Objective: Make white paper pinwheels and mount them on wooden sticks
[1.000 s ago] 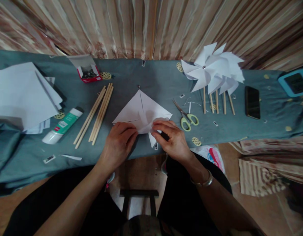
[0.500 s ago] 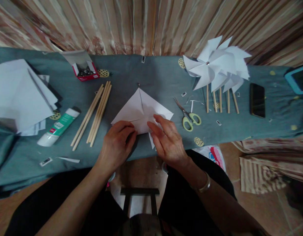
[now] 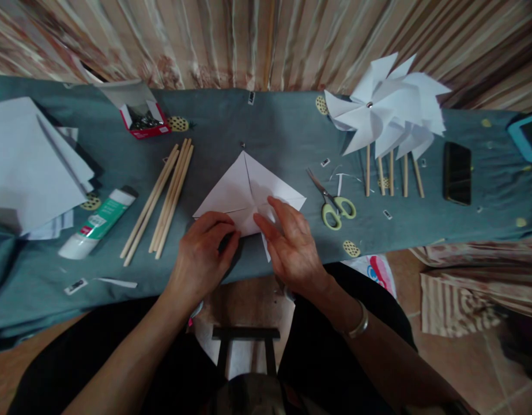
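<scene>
A white paper square [image 3: 244, 181], turned cornerwise and slit in from its corners, lies on the cloth before me. My left hand [image 3: 207, 245] pinches its near left edge between thumb and fingers. My right hand [image 3: 287, 239] rests on the near right part, its fingers spread and the index and middle tips pressing near the paper's middle. A cut flap hangs at the near side beneath the right hand. Just past the far corner sits a small metal pin [image 3: 242, 144]. Green-handled scissors [image 3: 331, 203] lie open-bladed to the right.
Wooden sticks [image 3: 173, 199], a glue tube [image 3: 99, 222], a red box of pins [image 3: 144, 120] and stacked paper [image 3: 32, 161] are on the left. Finished paper pinwheels [image 3: 382, 109] and a phone [image 3: 457, 173] lie right. A curtain [image 3: 231, 46] hangs along the table's far edge.
The right fingers have shifted slightly left and away from me over the paper. The left hand keeps its pinch. The whole view has moved a little.
</scene>
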Available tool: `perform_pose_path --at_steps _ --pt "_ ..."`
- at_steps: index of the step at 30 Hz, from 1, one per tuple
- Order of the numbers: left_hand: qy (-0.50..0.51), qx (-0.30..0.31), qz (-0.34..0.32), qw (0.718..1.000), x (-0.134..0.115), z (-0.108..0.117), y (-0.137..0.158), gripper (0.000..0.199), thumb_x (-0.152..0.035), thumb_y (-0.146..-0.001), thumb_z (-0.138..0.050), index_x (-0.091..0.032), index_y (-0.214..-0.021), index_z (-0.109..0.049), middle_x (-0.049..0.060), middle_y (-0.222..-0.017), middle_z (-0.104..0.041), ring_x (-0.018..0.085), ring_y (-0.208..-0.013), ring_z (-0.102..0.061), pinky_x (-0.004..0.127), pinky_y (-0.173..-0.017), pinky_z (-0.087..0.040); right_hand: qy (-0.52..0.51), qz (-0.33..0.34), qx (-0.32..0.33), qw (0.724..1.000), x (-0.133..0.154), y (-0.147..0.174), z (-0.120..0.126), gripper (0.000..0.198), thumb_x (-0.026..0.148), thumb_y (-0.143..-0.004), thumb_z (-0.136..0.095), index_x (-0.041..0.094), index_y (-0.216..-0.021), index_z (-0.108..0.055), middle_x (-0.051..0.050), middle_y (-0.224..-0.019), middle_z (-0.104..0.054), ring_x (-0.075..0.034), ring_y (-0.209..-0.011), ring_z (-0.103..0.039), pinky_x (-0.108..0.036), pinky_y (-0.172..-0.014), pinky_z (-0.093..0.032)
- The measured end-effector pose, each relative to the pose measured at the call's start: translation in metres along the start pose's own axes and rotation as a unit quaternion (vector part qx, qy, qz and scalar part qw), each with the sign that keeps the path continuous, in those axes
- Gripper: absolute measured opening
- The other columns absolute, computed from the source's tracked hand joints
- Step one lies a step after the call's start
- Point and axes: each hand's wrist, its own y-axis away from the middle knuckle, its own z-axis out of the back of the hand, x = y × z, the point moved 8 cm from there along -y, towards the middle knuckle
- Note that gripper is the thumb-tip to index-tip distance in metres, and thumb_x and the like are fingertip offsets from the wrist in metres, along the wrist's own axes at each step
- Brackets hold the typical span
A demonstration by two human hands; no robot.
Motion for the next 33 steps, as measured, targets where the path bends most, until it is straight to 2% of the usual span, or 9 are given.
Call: perform_pose_path --at_steps 4,9,19,33 --pt "-0.001 0.005 0.012 1.0 0.0012 -0.0006 -0.0009 0.016 -0.022 -0.091 -0.054 -0.017 -0.08 -0.065 0.006 -0.089 -0.066 0.018 -0.082 -0.066 0.032 -0.076 -0.057 0.003 -0.008 0.015 1.0 -0.001 -0.0007 -0.0024 0.047 0.011 -0.093 -0.047 0.028 -0.137 -0.052 -0.009 -0.147 -0.048 -0.029 -0.139 -0.042 -0.053 -0.111 -0.042" --pt "-0.003 0.007 0.013 1.0 0.0009 -0.001 -0.0018 0.016 -0.021 -0.091 -0.054 -0.017 -0.08 -0.065 0.006 -0.089 -0.066 0.017 -0.081 -0.065 0.031 -0.075 -0.057 0.005 -0.002 0.021 1.0 -0.0003 -0.0022 -0.0031 0.041 0.013 -0.095 -0.045 0.024 -0.133 -0.056 -0.012 -0.147 -0.048 -0.029 -0.139 -0.041 -0.052 -0.112 -0.041" --pt "-0.006 0.004 -0.007 1.0 -0.0013 -0.0004 -0.0015 0.014 -0.02 -0.09 -0.056 -0.015 -0.08 -0.064 0.006 -0.088 -0.065 0.017 -0.081 -0.065 0.031 -0.074 -0.056 0.062 0.05 -0.004 0.997 0.0059 -0.0014 -0.002 0.032 0.011 -0.094 -0.047 0.013 -0.124 -0.061 -0.019 -0.141 -0.051 -0.03 -0.134 -0.046 -0.049 -0.106 -0.047" --pt "-0.01 0.012 0.0 1.0 -0.0006 -0.001 -0.001 0.015 -0.021 -0.091 -0.055 -0.016 -0.08 -0.064 0.006 -0.089 -0.066 0.017 -0.081 -0.065 0.032 -0.075 -0.057 0.056 0.025 0.012 0.998 0.0037 -0.0009 -0.0047 0.034 0.013 -0.095 -0.046 0.018 -0.125 -0.061 -0.015 -0.144 -0.051 -0.028 -0.135 -0.045 -0.049 -0.109 -0.044"
